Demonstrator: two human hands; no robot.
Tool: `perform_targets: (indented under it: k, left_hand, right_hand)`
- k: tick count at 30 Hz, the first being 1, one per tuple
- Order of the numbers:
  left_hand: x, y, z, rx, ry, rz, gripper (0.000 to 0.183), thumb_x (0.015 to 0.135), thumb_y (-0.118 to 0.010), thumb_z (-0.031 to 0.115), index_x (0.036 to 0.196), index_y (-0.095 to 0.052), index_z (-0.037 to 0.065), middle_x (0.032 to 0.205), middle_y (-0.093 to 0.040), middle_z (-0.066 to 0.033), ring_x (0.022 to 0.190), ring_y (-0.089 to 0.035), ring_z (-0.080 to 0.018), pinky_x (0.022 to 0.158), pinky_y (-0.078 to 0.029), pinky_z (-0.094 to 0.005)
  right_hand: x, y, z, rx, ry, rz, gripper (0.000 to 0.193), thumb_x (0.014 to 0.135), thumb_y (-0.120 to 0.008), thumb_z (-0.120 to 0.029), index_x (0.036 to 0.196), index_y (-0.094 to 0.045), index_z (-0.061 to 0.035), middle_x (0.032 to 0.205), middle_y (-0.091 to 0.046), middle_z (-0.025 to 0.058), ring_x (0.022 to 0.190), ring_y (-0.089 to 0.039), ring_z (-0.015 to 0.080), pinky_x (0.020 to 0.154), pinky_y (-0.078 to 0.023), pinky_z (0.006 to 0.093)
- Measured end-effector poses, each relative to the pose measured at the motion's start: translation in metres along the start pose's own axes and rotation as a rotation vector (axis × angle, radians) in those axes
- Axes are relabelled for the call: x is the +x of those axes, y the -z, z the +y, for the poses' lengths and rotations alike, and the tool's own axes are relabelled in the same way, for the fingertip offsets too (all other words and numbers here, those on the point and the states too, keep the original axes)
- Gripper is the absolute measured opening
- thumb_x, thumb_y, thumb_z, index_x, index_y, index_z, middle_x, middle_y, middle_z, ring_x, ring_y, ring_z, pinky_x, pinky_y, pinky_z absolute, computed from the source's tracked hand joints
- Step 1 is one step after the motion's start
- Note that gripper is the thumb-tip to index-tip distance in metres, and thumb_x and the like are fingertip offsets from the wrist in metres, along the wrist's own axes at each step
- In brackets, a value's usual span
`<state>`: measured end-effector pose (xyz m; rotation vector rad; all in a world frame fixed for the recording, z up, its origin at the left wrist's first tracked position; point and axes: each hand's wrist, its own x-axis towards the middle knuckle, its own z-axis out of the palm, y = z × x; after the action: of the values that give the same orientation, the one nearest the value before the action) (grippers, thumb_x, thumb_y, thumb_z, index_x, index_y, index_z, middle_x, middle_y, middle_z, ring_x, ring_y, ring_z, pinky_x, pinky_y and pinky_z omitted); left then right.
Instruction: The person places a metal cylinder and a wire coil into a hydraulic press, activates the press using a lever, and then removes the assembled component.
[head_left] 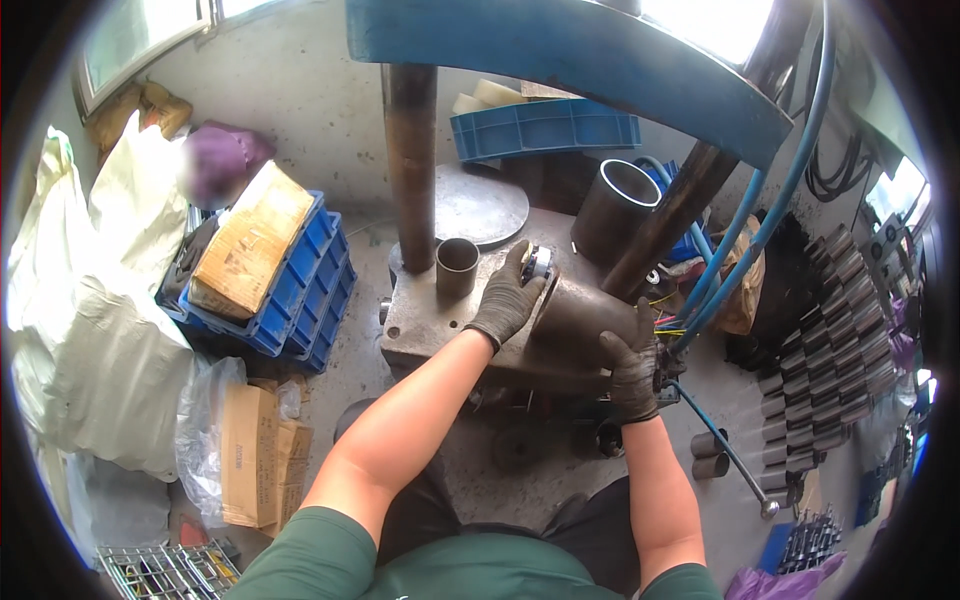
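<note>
A large dark metal cylinder [582, 318] lies on its side on the steel press table [425, 325]. My left hand [505, 305], in a grey work glove, is closed on a small round silver-and-black metal part [537, 264] just at the cylinder's left end. What is inside that end is hidden from here. My right hand [631, 372], gloved too, grips the cylinder's right end with the thumb along its near side. Left of my left hand, a short open tube [457, 270] stands upright on the table.
Two press columns [411, 170] rise to a blue crossbeam [560, 50]. Behind stand a wide upright tube [615, 205] and a round plate [480, 205]. Blue hoses [735, 250] and a ball-ended lever [735, 465] are right. Stacked blue crates [318, 285] stand left; stacked tubes [830, 340], far right.
</note>
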<state>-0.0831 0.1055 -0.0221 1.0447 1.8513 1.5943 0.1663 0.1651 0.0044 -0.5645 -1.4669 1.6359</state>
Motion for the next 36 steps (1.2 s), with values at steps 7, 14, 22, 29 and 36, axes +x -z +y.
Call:
perform_targets:
  k: [7,14,22,29,36]
  left_hand:
    - [-0.011,0.003,0.020,0.230,-0.153,0.037,0.063,0.098,-0.068,0.026,0.156,-0.049,0.010,0.123,-0.073,-0.0259,0.115,-0.073,-0.0369,0.103,-0.056,-0.0437]
    - [-0.089,0.071,0.065,1.038,-0.186,-0.172,0.046,0.091,-0.069,0.023,0.135,-0.064,0.011,0.093,-0.076,-0.0176,0.092,-0.074,-0.0382,0.091,-0.056,-0.0503]
    - [-0.100,0.023,0.076,0.696,-0.745,0.210,0.050,0.083,-0.080,0.023,0.128,-0.066,0.006,0.113,-0.069,-0.0182,0.108,-0.065,-0.0400,0.095,-0.052,-0.0505]
    - [-0.113,-0.057,0.081,0.564,-0.890,0.072,0.052,0.095,-0.070,0.026,0.143,-0.059,0.007,0.143,-0.059,-0.0196,0.139,-0.052,-0.0413,0.120,-0.036,-0.0568]
    - [-0.111,-0.080,0.079,0.661,-0.773,0.045,0.059,0.095,-0.068,0.030,0.149,-0.055,0.009,0.143,-0.059,-0.0181,0.139,-0.052,-0.0391,0.123,-0.030,-0.0572]
  right_hand:
    - [-0.003,0.003,0.002,-0.053,0.035,0.066,0.091,0.092,-0.078,-0.010,0.168,-0.027,-0.0075,0.153,-0.047,0.0137,0.137,-0.050,0.0266,0.120,-0.040,0.0406]
    - [0.009,0.037,-0.019,0.507,-0.328,-0.205,0.080,0.096,-0.073,-0.012,0.166,-0.034,-0.0083,0.152,-0.053,0.0157,0.138,-0.055,0.0298,0.118,-0.045,0.0443]
    - [-0.002,0.066,0.008,0.304,-0.259,0.162,0.063,0.091,-0.074,-0.011,0.150,-0.052,-0.0003,0.131,-0.064,0.0139,0.116,-0.065,0.0272,0.103,-0.056,0.0415]
    - [-0.027,0.067,-0.031,0.398,-0.385,0.402,0.060,0.086,-0.069,-0.013,0.145,-0.057,-0.0082,0.132,-0.063,0.0156,0.115,-0.064,0.0350,0.100,-0.057,0.0502]
    - [-0.030,0.132,-0.022,0.367,-0.509,0.566,0.056,0.080,-0.072,-0.024,0.134,-0.067,-0.0098,0.133,-0.066,0.0179,0.117,-0.063,0.0388,0.101,-0.056,0.0534]
